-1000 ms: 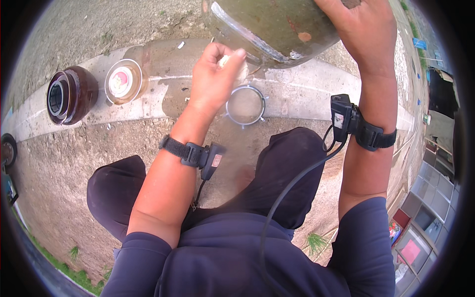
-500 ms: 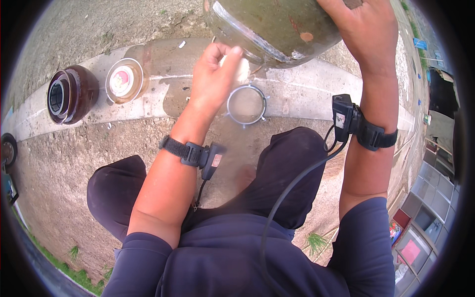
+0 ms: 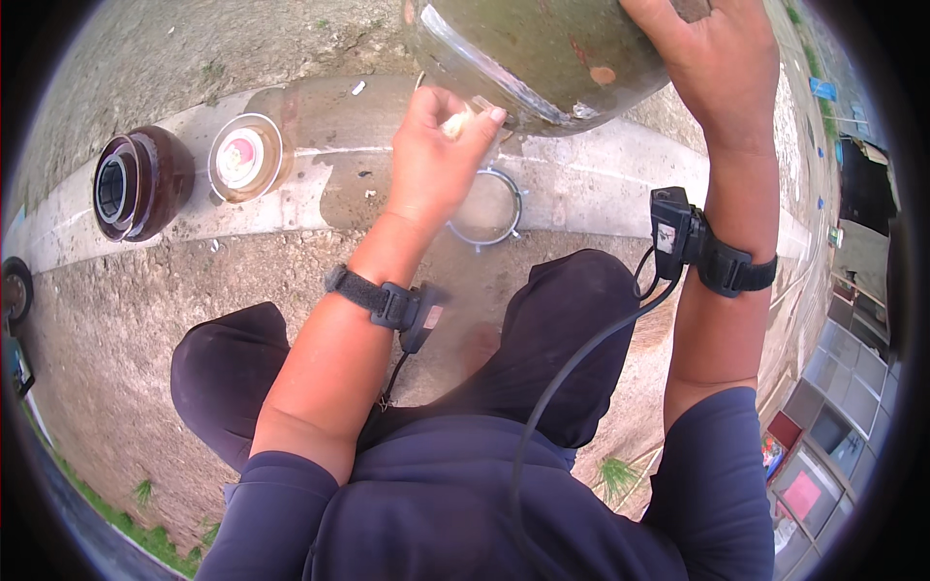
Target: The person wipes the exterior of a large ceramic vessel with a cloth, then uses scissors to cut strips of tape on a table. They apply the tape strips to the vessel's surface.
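A big rounded olive-green glazed jar (image 3: 542, 68) with a whitish streak down its side fills the top middle, partly cut off by the picture's edge. Against its right side lies my right hand (image 3: 722, 63), gripping it; some fingertips are hidden. My left hand (image 3: 436, 150) is closed in a pinch just below the jar's lower left side. Between its thumb and fingers shows a small cream-white piece (image 3: 457, 123); whether it is cloth or sponge I cannot tell. Beneath that hand, a thin metal ring with small outer tabs (image 3: 518, 208) lies on the pavement, partly covered.
A dark brown glazed jar (image 3: 165, 184) rests on the concrete strip (image 3: 320, 218) at left. Beside it stands a round tub (image 3: 275, 160) with a white and red thing inside. My knees flank the bare dirt ground (image 3: 145, 339). A black cable (image 3: 572, 363) hangs from my right wrist strap.
My left hand has shifted slightly right with the cream-white piece, now overlapping the metal ring's upper left edge. The jar and my right hand have hardly moved.
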The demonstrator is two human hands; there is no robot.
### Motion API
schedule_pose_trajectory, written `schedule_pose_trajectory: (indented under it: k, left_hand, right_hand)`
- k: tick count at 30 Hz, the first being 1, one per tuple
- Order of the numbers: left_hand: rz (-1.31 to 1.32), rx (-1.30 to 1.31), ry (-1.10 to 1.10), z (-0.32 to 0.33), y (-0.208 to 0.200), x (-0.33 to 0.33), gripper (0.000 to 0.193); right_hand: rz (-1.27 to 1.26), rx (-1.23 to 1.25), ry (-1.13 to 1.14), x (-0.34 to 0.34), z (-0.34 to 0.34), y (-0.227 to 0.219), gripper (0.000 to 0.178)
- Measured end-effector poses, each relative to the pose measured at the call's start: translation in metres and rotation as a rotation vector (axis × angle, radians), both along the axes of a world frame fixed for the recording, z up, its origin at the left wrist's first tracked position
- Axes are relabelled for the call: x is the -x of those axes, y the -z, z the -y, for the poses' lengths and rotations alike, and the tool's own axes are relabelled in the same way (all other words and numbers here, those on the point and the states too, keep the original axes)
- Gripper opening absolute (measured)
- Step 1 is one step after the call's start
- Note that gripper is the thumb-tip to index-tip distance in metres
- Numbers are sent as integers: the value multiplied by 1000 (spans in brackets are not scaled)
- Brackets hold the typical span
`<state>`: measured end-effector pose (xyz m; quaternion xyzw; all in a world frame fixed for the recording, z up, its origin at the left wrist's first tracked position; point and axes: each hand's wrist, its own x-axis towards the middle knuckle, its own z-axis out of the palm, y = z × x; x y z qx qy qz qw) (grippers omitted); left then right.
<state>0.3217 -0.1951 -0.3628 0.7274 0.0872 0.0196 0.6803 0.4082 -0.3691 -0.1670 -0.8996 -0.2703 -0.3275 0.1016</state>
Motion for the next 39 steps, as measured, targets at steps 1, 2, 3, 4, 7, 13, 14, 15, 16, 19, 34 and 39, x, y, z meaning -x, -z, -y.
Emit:
schedule_pose_trajectory:
  k: [1, 2, 3, 4, 7, 13, 14, 15, 16, 19, 34, 39]
  left_hand:
    - [-6, 14, 13, 0, 0, 0, 42]
    - [-12, 27, 25, -1, 0, 0, 42]
    - [-12, 28, 25, -1, -2, 0, 42]
    - [-22, 24, 34, -1, -4, 0, 42]
    - [-20, 14, 42, -2, -10, -1, 42]
    - [-12, -20, 32, -5, -11, -2, 41]
    - [1, -37, 22, -7, -11, -2, 41]
    - [8, -29, 25, -5, -14, -3, 41]
    - [-29, -21, 61, -6, -15, -5, 40]
    - [-92, 75, 154, -19, -10, -7, 34]
    - [-13, 439, 69, -51, -15, -20, 29]
    - [47, 300, -123, -57, -34, -28, 30]
  right_hand:
    - [-7, 1, 5, 0, 0, 0, 52]
    - [-14, 1, 10, 0, -1, 0, 52]
    - [-38, -45, -20, -1, -1, 1, 52]
    - [-51, -67, -35, -1, 0, 2, 52]
    - [-37, -73, -56, -3, 2, 2, 52]
    - [-168, -99, 27, 13, -18, -15, 52]
    - [-221, -126, 38, 12, -19, -15, 52]
    - [-131, -63, 16, 6, -8, -11, 53]
    - [-87, -36, 1, 4, -3, -7, 53]
    - [-26, -48, -16, 1, -2, 1, 54]
    - [-83, -48, 56, 11, -13, -5, 54]
    - [-201, -132, 74, 9, -12, -7, 54]
